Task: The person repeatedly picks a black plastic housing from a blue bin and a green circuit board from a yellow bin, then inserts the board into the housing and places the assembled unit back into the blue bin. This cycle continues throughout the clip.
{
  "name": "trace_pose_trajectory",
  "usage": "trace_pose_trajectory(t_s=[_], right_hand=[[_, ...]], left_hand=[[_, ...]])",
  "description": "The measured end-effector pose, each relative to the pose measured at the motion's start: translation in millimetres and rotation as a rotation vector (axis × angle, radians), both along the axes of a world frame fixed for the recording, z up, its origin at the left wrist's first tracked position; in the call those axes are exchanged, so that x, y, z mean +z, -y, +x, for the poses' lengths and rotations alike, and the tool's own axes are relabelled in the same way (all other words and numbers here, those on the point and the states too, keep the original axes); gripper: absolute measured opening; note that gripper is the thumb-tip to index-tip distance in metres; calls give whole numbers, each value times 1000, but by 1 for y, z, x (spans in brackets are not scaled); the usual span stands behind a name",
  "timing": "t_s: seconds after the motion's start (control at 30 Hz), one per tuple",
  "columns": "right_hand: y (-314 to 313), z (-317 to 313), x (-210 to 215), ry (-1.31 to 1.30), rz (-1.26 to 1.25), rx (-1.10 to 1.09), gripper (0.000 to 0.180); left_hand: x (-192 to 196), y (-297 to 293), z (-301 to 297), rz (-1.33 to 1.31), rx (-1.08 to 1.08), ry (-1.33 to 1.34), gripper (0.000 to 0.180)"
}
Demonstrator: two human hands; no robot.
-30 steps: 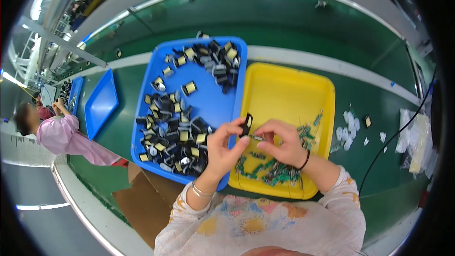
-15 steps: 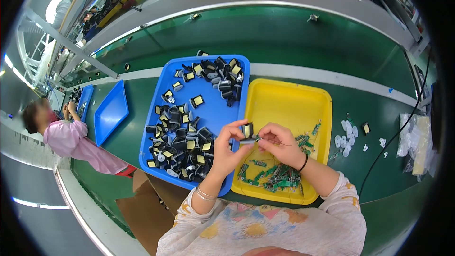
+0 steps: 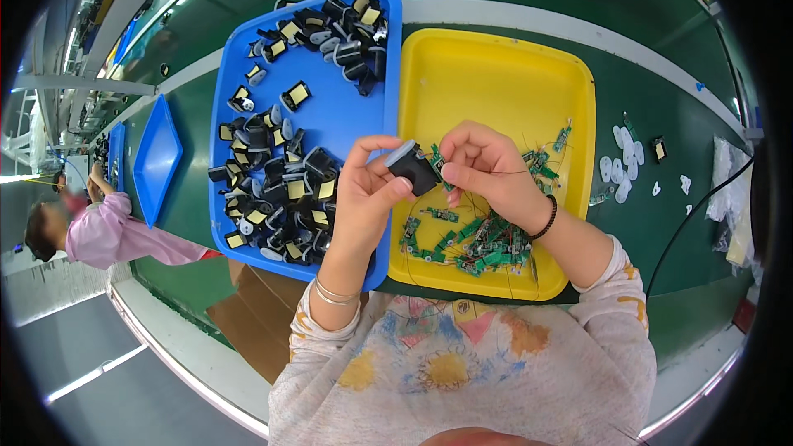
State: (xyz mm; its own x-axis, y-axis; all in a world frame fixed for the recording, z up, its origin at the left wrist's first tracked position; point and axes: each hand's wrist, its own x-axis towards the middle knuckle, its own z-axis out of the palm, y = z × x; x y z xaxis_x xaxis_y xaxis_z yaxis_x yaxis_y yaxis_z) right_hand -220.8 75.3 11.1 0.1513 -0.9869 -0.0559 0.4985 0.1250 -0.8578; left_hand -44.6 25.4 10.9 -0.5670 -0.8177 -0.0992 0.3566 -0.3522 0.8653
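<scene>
Between the thumb and fingers of my left hand (image 3: 369,186) is a black plastic housing (image 3: 415,168) with a grey rounded end. My right hand (image 3: 487,167) pinches a small green circuit board (image 3: 437,162) with thin wires, held against the housing's right side. Whether the board sits inside the housing, I cannot tell. Both hands are above the inner edges of two trays. On the left, the blue tray (image 3: 339,116) holds many similar black housings with pale yellow patches. Below my right hand, the yellow tray (image 3: 471,74) holds a heap of green circuit boards (image 3: 496,244) with wires.
Right of the yellow tray lie clear oval pieces (image 3: 621,161), one black part (image 3: 658,149) and plastic bags (image 3: 731,190). A black cable (image 3: 692,219) crosses the right side. Another blue tray (image 3: 157,161) and a person in pink (image 3: 124,231) are at the left; a cardboard box (image 3: 260,314) stands below.
The view has tilted down, so the trays sit higher in it. My left hand has turned the housing, its grey end now up and left. The board stays in my right fingers.
</scene>
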Motion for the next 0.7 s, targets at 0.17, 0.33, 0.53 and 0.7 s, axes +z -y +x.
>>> trace_pose_trajectory(t_s=[0.17,0.33,0.53,0.7], right_hand=[[-1,1,1,8,24,-5,14],[1,1,1,-5,-10,13,17],[4,-3,1,-48,13,74,16],[4,-5,-3,-86,52,144,13]], left_hand=[[3,-3,-4,-17,20,52,38],[3,-4,-5,-70,24,73,37],[3,-6,-5,-155,63,167,36],[0,-5,-3,-286,81,288,37]])
